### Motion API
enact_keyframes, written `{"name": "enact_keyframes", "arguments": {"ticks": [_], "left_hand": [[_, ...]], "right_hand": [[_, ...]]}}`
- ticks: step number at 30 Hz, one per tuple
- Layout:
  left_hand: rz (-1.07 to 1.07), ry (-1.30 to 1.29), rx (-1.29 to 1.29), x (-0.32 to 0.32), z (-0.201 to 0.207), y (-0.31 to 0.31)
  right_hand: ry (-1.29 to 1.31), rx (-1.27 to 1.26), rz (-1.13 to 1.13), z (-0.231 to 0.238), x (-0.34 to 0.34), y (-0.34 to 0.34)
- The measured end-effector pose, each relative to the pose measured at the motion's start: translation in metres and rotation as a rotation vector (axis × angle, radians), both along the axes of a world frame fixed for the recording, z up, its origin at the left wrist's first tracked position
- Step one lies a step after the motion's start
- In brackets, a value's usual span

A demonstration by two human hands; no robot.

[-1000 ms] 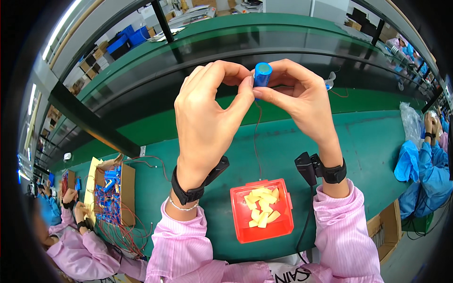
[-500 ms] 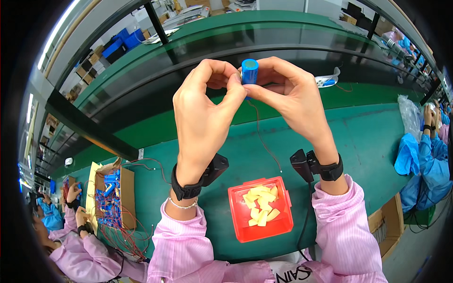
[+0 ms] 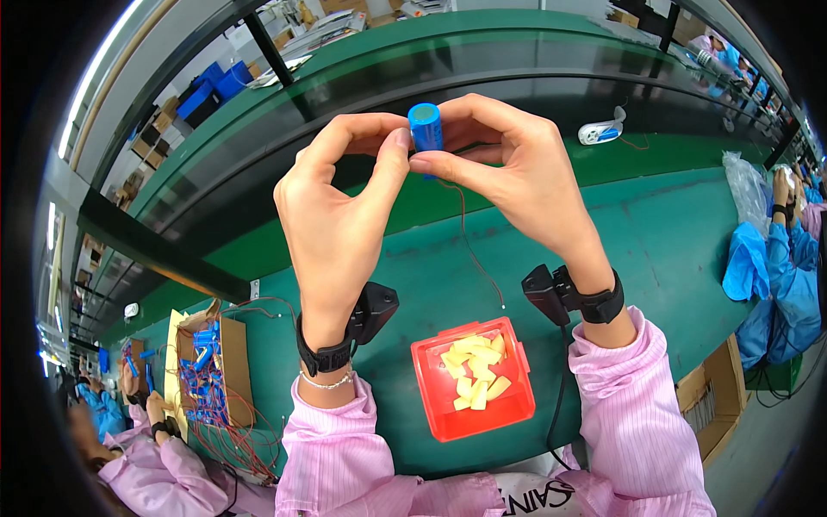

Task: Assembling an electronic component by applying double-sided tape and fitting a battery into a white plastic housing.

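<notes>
Between my two hands, above the far part of the bench, a blue cylindrical battery (image 3: 425,129) stands nearly upright with its round end up. My right hand (image 3: 530,177) is closed around its right side, thumb across the front. From the left, the thumb and forefinger of my left hand (image 3: 336,211) pinch at its side. A thin dark red wire (image 3: 465,237) hangs from below the battery to a small white plug. Nearer me, a red plastic tray (image 3: 423,388) holds several pale yellow pieces (image 3: 479,366).
At left, an open cardboard box (image 3: 234,370) holds blue wired batteries beside a co-worker (image 3: 159,461). A dark belt (image 3: 517,95) runs behind the green bench (image 3: 637,233), with a white holder (image 3: 594,133) near it. Clear plastic bag (image 3: 746,189) lies at right.
Both hands and the battery have shifted slightly left. My left fingers have straightened somewhat at the battery's side, and its wire has swung along.
</notes>
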State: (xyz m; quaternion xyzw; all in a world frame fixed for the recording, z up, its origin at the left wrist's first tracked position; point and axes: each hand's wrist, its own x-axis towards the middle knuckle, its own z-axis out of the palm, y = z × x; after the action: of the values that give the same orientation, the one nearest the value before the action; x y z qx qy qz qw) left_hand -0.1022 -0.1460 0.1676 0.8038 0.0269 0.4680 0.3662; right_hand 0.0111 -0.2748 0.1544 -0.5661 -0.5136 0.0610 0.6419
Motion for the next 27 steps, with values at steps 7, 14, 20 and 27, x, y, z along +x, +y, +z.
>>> {"name": "enact_keyframes", "arguments": {"ticks": [7, 14, 20, 27], "left_hand": [[0.036, -0.039, 0.071, 0.003, -0.004, 0.002], [-0.006, -0.019, 0.047, 0.006, -0.006, 0.004], [-0.405, 0.079, -0.447, 0.004, -0.007, 0.018], [-0.415, 0.037, -0.490, 0.004, -0.008, 0.026]], "right_hand": [[-0.022, 0.063, -0.034, -0.004, -0.001, 0.005], [-0.092, 0.078, -0.058, -0.004, -0.001, 0.004], [0.180, 0.094, 0.202, -0.006, 0.004, 0.005], [0.290, 0.101, 0.296, 0.002, 0.010, -0.001]]}}
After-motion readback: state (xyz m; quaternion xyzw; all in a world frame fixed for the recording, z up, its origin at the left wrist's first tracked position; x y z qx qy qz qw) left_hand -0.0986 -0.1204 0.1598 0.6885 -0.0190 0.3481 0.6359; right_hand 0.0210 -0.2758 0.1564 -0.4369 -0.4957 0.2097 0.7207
